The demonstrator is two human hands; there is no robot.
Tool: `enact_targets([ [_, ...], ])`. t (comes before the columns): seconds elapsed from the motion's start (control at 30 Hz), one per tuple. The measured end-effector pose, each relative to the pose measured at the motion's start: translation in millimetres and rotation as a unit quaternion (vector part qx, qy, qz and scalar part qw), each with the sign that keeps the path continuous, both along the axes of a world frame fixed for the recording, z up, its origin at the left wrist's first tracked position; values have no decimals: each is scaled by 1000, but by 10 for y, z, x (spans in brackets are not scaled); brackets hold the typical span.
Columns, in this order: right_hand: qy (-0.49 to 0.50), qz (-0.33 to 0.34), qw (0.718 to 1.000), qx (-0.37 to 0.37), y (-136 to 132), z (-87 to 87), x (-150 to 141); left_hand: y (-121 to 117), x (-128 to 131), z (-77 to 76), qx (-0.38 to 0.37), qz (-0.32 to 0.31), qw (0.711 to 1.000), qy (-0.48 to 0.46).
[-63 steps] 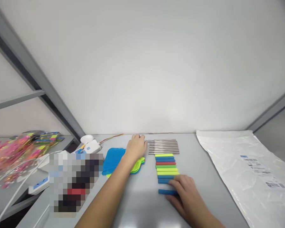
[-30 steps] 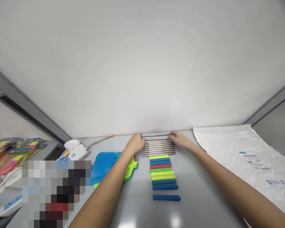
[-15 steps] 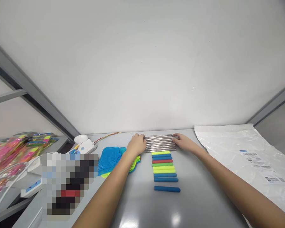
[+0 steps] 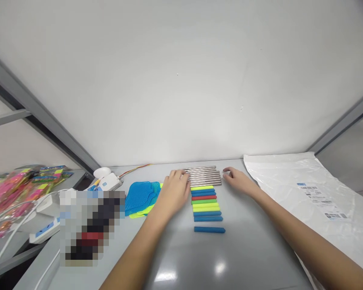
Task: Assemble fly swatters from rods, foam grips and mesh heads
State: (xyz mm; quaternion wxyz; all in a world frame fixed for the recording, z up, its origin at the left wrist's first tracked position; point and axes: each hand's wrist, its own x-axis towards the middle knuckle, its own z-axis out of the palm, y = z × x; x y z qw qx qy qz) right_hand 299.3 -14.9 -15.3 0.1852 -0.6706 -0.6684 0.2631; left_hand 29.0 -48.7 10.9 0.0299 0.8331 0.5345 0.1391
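Note:
Thin silvery metal rods (image 4: 204,176) lie side by side in a row near the wall. My left hand (image 4: 176,188) rests at their left ends, fingers stretched forward and apart, with the fingertips touching or just over the ends. Just beyond the right ends hovers my right hand (image 4: 237,180), its thumb and forefinger apart and nothing between them. Below the rods lies a column of short plastic sticks in yellow, red, green and blue, each pointed at the right end. One blue stick (image 4: 209,229) sits apart, closest to me.
Blue mesh fly swatter heads (image 4: 139,197) overlap yellow-green ones left of my left hand. A white plastic mailing bag (image 4: 278,181) covers the right side. A white device (image 4: 110,182) with wires, a pixelated patch, cables and colourful packets (image 4: 15,187) occupy the left.
My right hand has drawn off the rods' right ends. My left hand has flattened toward me at the left ends. Several upper rods now sit shifted left of the others.

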Motion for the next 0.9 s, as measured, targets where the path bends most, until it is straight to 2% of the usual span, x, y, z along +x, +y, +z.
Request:
enact_targets([
  [0.03,-5,-4,1000,8,-115,32,-16,-183,14,-29,21,-45,998,-33],
  [0.1,-10,0,1000,24,-404,69,-81,-550,39,-151,41,-86,992,-85],
  [0.2,-2,36,998,52,-924,11,-231,-967,67,-408,3,-69,990,-126],
  [0.27,4,47,997,53,-1244,-101,-329,-1098,80,-542,-17,-41,989,-138],
  [0.37,8,32,998,62,-1553,-288,-423,-1116,104,-617,-11,-20,990,-137],
  [0.5,-10,21,996,84,-1621,-418,-455,-1040,151,-600,11,-26,992,-123],
  [0.9,-52,6,991,119,-1572,-500,-482,-968,216,-609,18,-1,993,-115],
])
